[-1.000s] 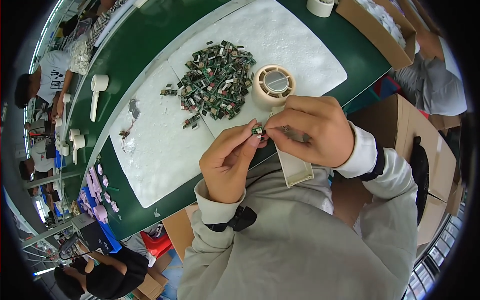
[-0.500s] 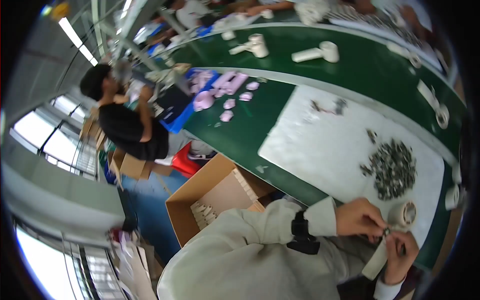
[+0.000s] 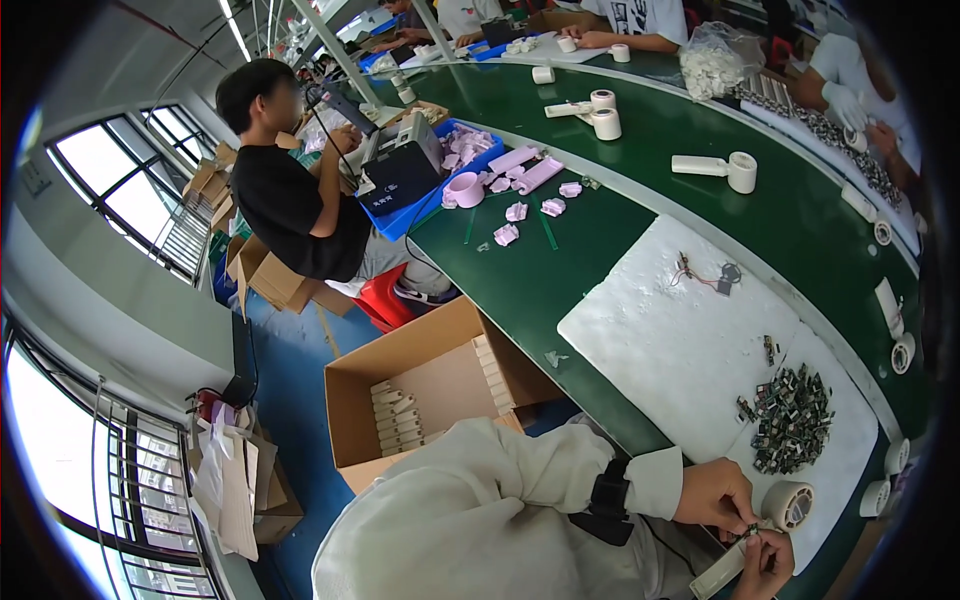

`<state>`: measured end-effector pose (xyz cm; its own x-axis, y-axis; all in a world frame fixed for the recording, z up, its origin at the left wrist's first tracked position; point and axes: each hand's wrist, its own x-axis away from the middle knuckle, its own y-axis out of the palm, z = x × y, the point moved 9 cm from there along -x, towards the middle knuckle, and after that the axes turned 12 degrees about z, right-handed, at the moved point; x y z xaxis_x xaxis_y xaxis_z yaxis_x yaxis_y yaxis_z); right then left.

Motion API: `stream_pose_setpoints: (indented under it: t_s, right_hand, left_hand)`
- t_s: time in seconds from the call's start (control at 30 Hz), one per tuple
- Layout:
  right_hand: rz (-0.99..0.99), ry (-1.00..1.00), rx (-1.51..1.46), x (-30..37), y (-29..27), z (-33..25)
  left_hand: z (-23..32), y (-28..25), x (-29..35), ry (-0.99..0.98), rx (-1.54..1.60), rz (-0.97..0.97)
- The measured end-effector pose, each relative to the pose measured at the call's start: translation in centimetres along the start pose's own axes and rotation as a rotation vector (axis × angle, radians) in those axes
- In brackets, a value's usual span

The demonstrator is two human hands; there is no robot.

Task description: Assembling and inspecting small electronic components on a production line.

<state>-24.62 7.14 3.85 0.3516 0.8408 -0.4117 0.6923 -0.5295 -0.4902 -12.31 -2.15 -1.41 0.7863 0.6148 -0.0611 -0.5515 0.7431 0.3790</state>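
Over the front right of the work table, both my hands meet at a cream-white handheld fan housing with a round head (image 3: pixel 789 505) and a flat handle (image 3: pixel 718 574). My left hand (image 3: pixel 712 494) is closed, its thumb and fingertips pinching a small circuit board (image 3: pixel 752 530) at the top of the handle. My right hand (image 3: pixel 766 566) is closed around the handle from the other side, fingertips close to the board. Just beyond the hands lies a pile of small green-black circuit boards (image 3: pixel 793 420) on a white foam sheet (image 3: pixel 650 320).
A wired part (image 3: pixel 712 276) lies on the foam. A green conveyor (image 3: pixel 660 140) carries several white housings past the far side. An open cardboard box (image 3: pixel 400 350) with white parts stands left of me. Pink parts (image 3: pixel 508 212) and a seated co-worker (image 3: pixel 300 190) are further left.
My view has swung, so the scene sits lower and further right, and it is sharper. My hands stay together at the housing, fingers still on the small board.
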Motion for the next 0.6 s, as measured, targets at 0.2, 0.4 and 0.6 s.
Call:
stream_pose_setpoints:
  t_s: [0.2, 0.4, 0.6]
  right_hand:
    - [0.057, -0.129, 0.055, -0.2, 0.3, -2.3]
    - [0.132, -0.363, 0.086, 0.4, 0.4, -5.8]
    - [0.091, -0.384, 0.165, 0.6, 0.9, -6.4]
  left_hand:
    - [-0.2, -0.4, -0.1, 0.074, -0.009, 0.067]
    - [-0.7, -0.3, -0.2, 0.049, -0.052, 0.056]
    - [-0.8, -0.5, -0.5, 0.061, -0.057, 0.069]
